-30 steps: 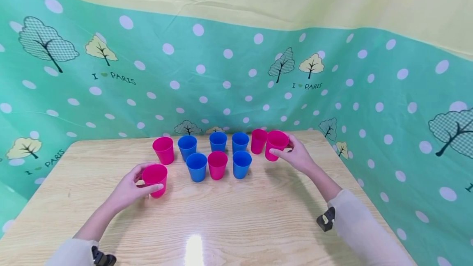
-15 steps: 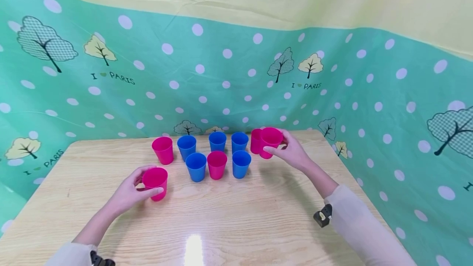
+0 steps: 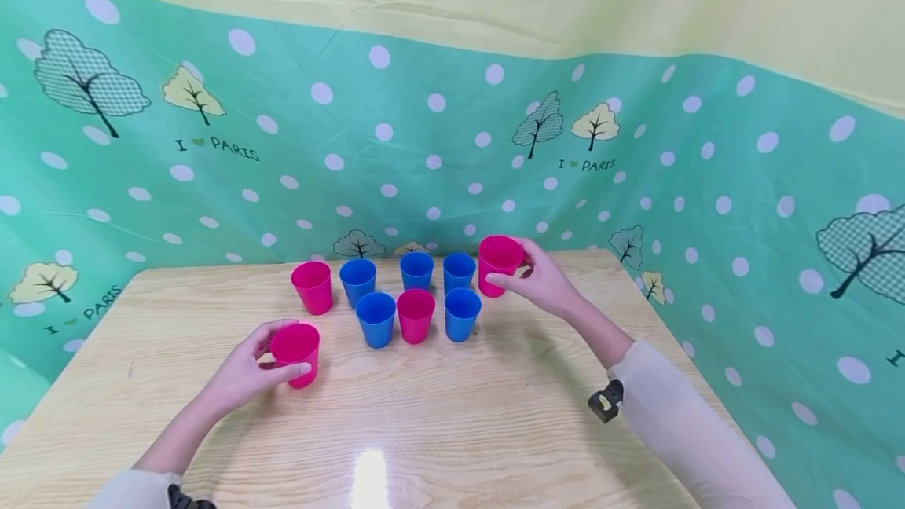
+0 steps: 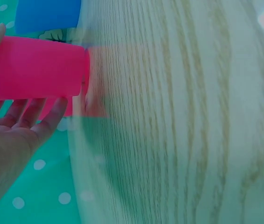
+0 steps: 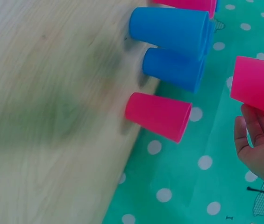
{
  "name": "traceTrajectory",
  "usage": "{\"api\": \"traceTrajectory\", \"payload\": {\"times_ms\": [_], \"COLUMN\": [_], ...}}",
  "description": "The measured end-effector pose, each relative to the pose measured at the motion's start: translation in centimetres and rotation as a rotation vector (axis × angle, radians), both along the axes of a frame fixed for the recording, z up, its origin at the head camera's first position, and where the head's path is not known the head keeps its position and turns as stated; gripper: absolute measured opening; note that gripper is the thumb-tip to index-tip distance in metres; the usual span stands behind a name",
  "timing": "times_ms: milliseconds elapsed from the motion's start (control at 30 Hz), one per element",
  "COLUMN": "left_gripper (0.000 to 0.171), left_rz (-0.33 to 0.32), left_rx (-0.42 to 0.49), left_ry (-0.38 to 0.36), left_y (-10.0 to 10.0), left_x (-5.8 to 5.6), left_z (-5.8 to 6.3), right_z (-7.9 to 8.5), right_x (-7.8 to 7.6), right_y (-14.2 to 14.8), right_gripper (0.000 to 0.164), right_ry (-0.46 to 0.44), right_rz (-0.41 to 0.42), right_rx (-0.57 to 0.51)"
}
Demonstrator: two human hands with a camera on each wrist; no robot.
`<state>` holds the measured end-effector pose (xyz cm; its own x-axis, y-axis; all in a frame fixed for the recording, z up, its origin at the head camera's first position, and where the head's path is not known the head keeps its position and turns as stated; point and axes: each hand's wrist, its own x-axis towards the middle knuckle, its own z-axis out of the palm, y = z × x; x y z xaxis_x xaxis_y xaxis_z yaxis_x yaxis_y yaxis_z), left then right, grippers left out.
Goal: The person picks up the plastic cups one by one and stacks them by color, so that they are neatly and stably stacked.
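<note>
At the front left, my left hand (image 3: 243,371) grips a pink cup (image 3: 304,364) upright, thumb on its near side and fingers behind. In the left wrist view that cup (image 4: 33,67) is close to the table; I cannot tell if its base touches. My right hand (image 3: 544,285) holds another pink cup (image 3: 495,277) at the back right. The right wrist view shows this held cup (image 5: 258,84) raised off the table, apart from a standing pink cup (image 5: 157,114). In the head view the held cup hides that standing one.
Two rows of cups stand on the wooden table (image 3: 438,422). The back row has a pink cup (image 3: 313,289) at left, then blue cups (image 3: 417,272). In front, a pink cup (image 3: 415,319) stands between two blue cups (image 3: 376,322). A polka-dot cloth (image 3: 424,140) hangs behind.
My right hand has carried its pink cup left and upward, over the standing pink cup in the head view. My left hand and its cup have shifted slightly toward me.
</note>
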<state>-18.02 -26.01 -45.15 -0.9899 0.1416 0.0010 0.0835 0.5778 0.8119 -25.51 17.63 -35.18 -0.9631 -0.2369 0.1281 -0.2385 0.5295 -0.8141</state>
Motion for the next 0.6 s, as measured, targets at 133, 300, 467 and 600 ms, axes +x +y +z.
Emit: {"api": "traceTrajectory", "payload": {"times_ms": [133, 300, 467, 600], "left_gripper": [0.075, 0.074, 0.075, 0.076], "left_rz": [-0.004, -0.01, -0.012, -0.006], "left_rx": [0.0, 0.006, 0.011, -0.005], "left_ry": [0.003, -0.002, -0.005, -0.012], "left_y": [0.0, 0.1, 0.1, -0.1], "left_x": [0.1, 0.2, 0.2, 0.3], "left_z": [0.1, 0.2, 0.1, 0.0], "right_z": [0.5, 0.8, 0.9, 0.9], "right_x": [-0.2, -0.3, -0.3, -0.4], "right_y": [-1.1, -2.3, -3.3, -4.3], "right_gripper": [0.069, 0.073, 0.072, 0.069], "right_ry": [-0.014, -0.049, -0.048, -0.042], "right_rz": [0.006, 0.028, 0.074, 0.102], "right_rx": [0.012, 0.015, 0.001, -0.009]}}
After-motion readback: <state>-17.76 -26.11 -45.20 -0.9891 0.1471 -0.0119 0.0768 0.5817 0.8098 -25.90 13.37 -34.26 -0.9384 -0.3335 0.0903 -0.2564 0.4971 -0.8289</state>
